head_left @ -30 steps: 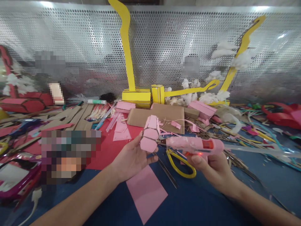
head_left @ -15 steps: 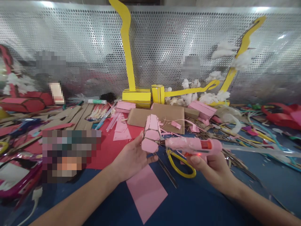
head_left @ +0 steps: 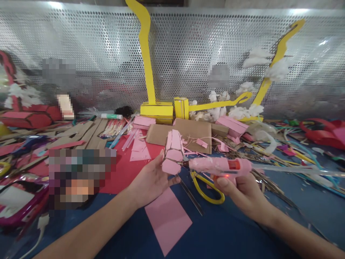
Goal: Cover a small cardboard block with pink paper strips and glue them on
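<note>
A small pink faceted paper box point(head_left: 173, 153) with dark seams is held up by my left hand point(head_left: 149, 183), whose fingers curl behind and under it. My right hand point(head_left: 248, 194) grips a pink glue gun point(head_left: 212, 165), its red light lit and a clear glue stick point(head_left: 285, 168) running out of its back. The nozzle is at the right side of the box; whether it touches I cannot tell. Below lies a pink paper sheet point(head_left: 168, 223). Scissors with yellow handles point(head_left: 206, 190) and a dark thin strip or blade point(head_left: 192, 197) rest between my hands.
Yellow box-and-strip shapes point(head_left: 156, 109) stand at the back against a perforated metal panel point(head_left: 178, 46). Cardboard pieces point(head_left: 195, 131), pink scraps and red paper point(head_left: 115, 176) lie behind my hands. Strips and tubes clutter the right; a purple-rimmed item point(head_left: 27, 212) sits at left.
The glue gun has shifted very slightly left, its nozzle staying at the box's right side. The box and my left hand have hardly moved.
</note>
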Demonstrator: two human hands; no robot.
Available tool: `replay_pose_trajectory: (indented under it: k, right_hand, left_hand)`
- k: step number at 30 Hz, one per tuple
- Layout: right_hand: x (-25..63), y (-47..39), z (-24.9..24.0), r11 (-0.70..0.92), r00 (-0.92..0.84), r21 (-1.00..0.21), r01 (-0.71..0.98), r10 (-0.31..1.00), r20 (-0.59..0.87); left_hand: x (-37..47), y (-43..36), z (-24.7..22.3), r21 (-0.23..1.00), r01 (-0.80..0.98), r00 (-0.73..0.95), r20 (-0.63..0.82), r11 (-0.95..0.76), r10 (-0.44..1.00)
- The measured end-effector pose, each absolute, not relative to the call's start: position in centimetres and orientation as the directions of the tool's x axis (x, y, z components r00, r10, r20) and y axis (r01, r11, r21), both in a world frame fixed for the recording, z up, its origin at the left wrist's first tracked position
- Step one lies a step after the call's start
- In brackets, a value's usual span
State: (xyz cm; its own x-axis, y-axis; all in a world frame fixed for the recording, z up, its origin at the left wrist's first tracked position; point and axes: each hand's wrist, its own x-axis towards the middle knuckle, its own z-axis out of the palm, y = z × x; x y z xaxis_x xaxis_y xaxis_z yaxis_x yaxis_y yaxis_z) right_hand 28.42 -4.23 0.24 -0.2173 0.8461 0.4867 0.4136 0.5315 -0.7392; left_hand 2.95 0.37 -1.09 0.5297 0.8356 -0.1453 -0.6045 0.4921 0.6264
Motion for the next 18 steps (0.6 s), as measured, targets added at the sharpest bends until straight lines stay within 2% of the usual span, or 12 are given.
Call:
replay_pose_trajectory:
  k: [4, 18]
  right_hand:
    - [28.7, -4.17, -0.03, 0.542, -0.268, -0.726, 0.423, 0.84, 0.471]
    - [28.67, -4.24, -0.12, 0.521, -0.266, -0.737, 0.431, 0.854, 0.448]
  left_hand:
    - [2.98, 0.36, -1.04, 0.636, -0.605, 0.522, -0.137, 0.479, 0.842]
    - [2.95, 0.42, -1.31, 0.63, -0.605, 0.521, -0.149, 0.487, 0.84]
